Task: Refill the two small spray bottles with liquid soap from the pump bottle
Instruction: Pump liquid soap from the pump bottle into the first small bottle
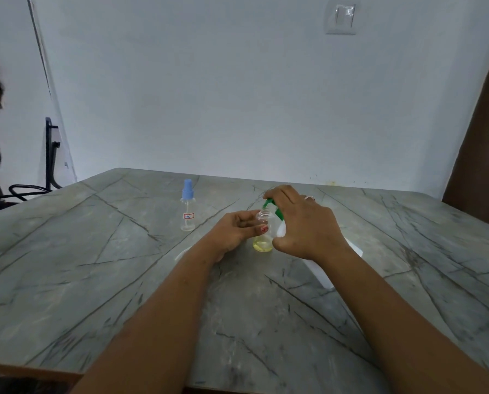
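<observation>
We're right at the fill, and it all turns on one line-up: the small clear bottle point(263, 229) stands upright on the grey veined table point(95, 251), long axis vertical, cap off, threaded neck open to the top; the green pump head point(272, 207) sits just above and to the right of that neck, spout slanting down toward it; the left hand point(234, 231) comes in from the bottle's left, thumb and fingers pinching its clear wall about mid-height; the right hand point(303, 223) is on the other side and higher, fingers curled over the pump head, thumb tucked low against the white pump bottle point(281, 230), most of which is hidden behind the palm; so the bottle lies between the two hands, held by the left, closely flanked by the right; a shallow layer of yellow soap point(262, 245) shows at the bottom, so we judge this fill as barely begun; the blue-capped spray bottle point(187, 207) waits upright, well apart to the left and farther back, cap on, looking empty; the spout must stay over that narrow mouth or soap runs down the outside.
</observation>
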Action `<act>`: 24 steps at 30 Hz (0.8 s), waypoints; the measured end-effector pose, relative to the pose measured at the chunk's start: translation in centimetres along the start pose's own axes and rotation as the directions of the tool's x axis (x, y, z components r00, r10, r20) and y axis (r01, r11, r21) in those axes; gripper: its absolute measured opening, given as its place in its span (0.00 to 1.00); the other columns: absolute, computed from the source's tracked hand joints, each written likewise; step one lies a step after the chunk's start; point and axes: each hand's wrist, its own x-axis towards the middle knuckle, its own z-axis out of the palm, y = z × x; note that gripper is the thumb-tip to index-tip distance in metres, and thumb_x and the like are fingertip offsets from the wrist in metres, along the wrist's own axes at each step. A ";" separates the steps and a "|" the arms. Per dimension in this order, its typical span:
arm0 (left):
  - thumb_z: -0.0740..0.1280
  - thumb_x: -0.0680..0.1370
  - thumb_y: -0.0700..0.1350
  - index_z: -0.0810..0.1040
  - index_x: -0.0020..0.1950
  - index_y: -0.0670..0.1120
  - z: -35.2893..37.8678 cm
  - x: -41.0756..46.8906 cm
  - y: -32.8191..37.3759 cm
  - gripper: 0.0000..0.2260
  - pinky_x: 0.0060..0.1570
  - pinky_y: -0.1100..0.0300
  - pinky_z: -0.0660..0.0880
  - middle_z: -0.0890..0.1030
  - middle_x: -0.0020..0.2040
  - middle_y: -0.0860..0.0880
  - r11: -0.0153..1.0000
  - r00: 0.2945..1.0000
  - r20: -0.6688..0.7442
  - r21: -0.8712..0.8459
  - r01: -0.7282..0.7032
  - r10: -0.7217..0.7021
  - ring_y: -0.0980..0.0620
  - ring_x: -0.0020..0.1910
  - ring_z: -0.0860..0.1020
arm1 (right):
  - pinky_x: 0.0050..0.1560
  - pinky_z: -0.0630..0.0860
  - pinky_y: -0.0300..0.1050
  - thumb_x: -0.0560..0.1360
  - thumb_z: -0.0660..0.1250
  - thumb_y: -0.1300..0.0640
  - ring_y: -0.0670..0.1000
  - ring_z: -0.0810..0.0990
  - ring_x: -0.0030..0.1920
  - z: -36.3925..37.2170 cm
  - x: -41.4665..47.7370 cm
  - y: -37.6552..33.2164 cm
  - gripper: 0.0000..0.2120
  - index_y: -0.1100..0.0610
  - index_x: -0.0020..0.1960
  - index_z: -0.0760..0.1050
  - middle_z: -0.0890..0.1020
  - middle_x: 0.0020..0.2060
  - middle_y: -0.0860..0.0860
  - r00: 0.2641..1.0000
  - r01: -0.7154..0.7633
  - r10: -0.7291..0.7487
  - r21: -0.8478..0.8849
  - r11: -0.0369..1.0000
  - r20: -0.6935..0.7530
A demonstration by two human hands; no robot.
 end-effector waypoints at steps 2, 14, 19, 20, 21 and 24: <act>0.70 0.73 0.41 0.75 0.63 0.46 0.0 0.1 -0.1 0.18 0.50 0.67 0.76 0.81 0.55 0.52 1.000 1.000 0.005 0.007 -0.002 0.002 0.58 0.53 0.79 | 0.36 0.71 0.40 0.59 0.72 0.45 0.50 0.76 0.45 -0.1 -0.1 0.0 0.35 0.47 0.63 0.65 0.71 0.58 0.43 1.000 -0.002 0.002 0.015 1.000 0.001; 0.69 0.73 0.42 0.75 0.64 0.46 0.2 0.3 -0.3 0.19 0.56 0.62 0.74 0.81 0.56 0.52 0.999 1.000 0.000 0.043 -0.014 0.014 0.56 0.54 0.79 | 0.36 0.70 0.40 0.60 0.73 0.46 0.50 0.76 0.45 -0.2 -0.2 0.2 0.34 0.47 0.63 0.64 0.71 0.58 0.44 1.000 -0.023 0.023 -0.004 1.000 0.016; 0.71 0.71 0.40 0.77 0.57 0.51 0.3 0.7 -0.6 0.16 0.38 0.73 0.74 0.83 0.47 0.58 0.999 0.999 0.000 0.006 -0.038 0.038 0.62 0.46 0.81 | 0.32 0.68 0.41 0.59 0.72 0.47 0.50 0.73 0.41 -0.4 -0.1 0.1 0.30 0.49 0.58 0.66 0.70 0.52 0.46 1.000 -0.020 0.020 0.004 1.000 -0.009; 0.71 0.71 0.41 0.76 0.56 0.52 0.3 0.7 -0.6 0.15 0.36 0.74 0.74 0.83 0.45 0.60 0.999 0.999 -0.007 0.011 -0.039 0.039 0.63 0.45 0.81 | 0.32 0.69 0.41 0.59 0.73 0.47 0.50 0.73 0.41 -0.3 0.0 0.0 0.30 0.49 0.58 0.66 0.70 0.53 0.46 1.000 -0.021 0.021 -0.007 1.000 -0.013; 0.71 0.71 0.41 0.76 0.56 0.52 0.3 0.7 -0.6 0.15 0.35 0.75 0.73 0.83 0.44 0.61 0.999 0.999 -0.014 0.016 -0.038 0.039 0.64 0.44 0.81 | 0.33 0.72 0.42 0.59 0.73 0.47 0.51 0.74 0.41 -0.2 0.0 0.0 0.31 0.49 0.59 0.66 0.70 0.53 0.46 1.000 -0.021 0.021 -0.017 1.000 -0.013; 0.71 0.72 0.42 0.76 0.59 0.50 0.3 0.7 -0.6 0.16 0.36 0.75 0.74 0.82 0.46 0.59 0.999 0.999 -0.038 0.017 -0.027 0.028 0.64 0.43 0.81 | 0.36 0.76 0.45 0.60 0.73 0.47 0.51 0.74 0.43 0.0 -0.2 0.1 0.34 0.48 0.62 0.64 0.70 0.57 0.45 1.000 -0.014 0.014 -0.022 1.000 -0.008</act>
